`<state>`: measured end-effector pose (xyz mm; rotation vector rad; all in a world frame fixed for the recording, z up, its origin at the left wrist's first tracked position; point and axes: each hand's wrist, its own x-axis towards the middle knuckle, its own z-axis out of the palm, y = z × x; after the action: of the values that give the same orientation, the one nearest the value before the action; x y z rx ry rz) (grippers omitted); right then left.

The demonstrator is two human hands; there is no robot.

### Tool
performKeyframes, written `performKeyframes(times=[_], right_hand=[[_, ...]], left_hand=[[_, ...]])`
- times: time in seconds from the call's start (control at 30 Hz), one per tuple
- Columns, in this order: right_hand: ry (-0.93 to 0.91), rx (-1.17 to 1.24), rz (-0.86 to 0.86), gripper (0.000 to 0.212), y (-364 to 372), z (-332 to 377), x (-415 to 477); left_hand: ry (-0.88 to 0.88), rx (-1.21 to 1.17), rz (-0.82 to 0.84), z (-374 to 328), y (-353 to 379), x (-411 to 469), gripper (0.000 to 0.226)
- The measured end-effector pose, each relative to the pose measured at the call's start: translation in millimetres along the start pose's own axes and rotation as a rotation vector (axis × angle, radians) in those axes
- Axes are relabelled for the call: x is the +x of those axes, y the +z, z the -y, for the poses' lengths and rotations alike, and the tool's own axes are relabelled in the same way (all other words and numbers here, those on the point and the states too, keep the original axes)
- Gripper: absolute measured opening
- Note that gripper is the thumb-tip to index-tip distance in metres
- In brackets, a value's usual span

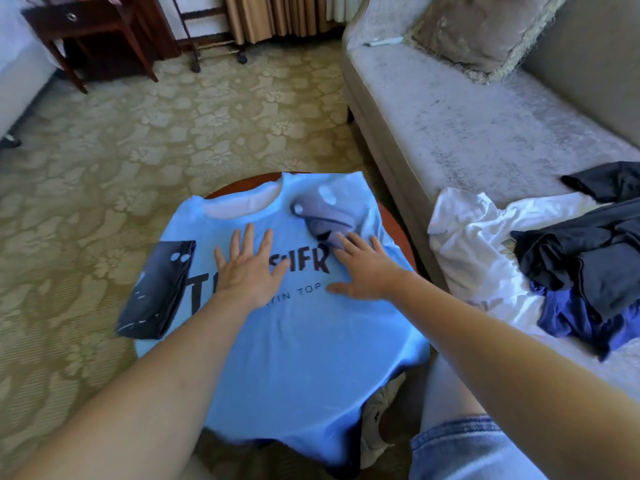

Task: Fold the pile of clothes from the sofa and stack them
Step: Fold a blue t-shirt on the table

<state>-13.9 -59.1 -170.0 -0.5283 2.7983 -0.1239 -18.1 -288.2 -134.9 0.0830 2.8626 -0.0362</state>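
Head view: you're flattening the shirt (294,358)
Grip: left hand (247,268), right hand (367,268) spread flat
Next: probably fold dark sleeve (156,289) in

Left hand (247,268) and right hand (367,268) press flat on the blue T-shirt (294,348) spread over the round table (398,223).

Light-blue shirt (294,358), black lettering (311,261)
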Motion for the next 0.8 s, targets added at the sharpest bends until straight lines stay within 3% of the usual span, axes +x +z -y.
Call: performKeyframes(times=[0.13, 0.3, 0.47, 0.63, 0.73, 0.8], right_hand=[[0.051, 0.002, -0.010, 0.093, -0.8, 12.6, -7.0], [0.021, -0.002, -0.109, 0.081, -9.9, 24.5, -23.1], [-0.053, -0.015, -0.224, 0.040, -10.9, 30.5, -33.6], [0.135, 0.232, -0.484, 0.038, -4.8, 43.5, -16.6], [0.270, 0.207, -0.301, 0.052, 7.1, 50.4, 1.3], [0.276, 0.228, -0.314, 0.056, 9.5, 52.1, 10.9]], left_hand=[[-0.123, -0.011, 0.060, 51.7, 5.6, -25.0, 0.071], [-0.157, -0.102, 0.117, 71.4, 19.8, -43.2, 0.071], [-0.176, -0.176, 0.139, 83.8, 29.0, -48.2, 0.072], [-0.237, -0.171, -0.160, 92.8, 36.7, -43.7, 0.079], [-0.281, -0.198, -0.151, 98.2, 48.3, -39.4, 0.095], [-0.303, -0.218, -0.123, 99.5, 56.4, -35.6, 0.101]])
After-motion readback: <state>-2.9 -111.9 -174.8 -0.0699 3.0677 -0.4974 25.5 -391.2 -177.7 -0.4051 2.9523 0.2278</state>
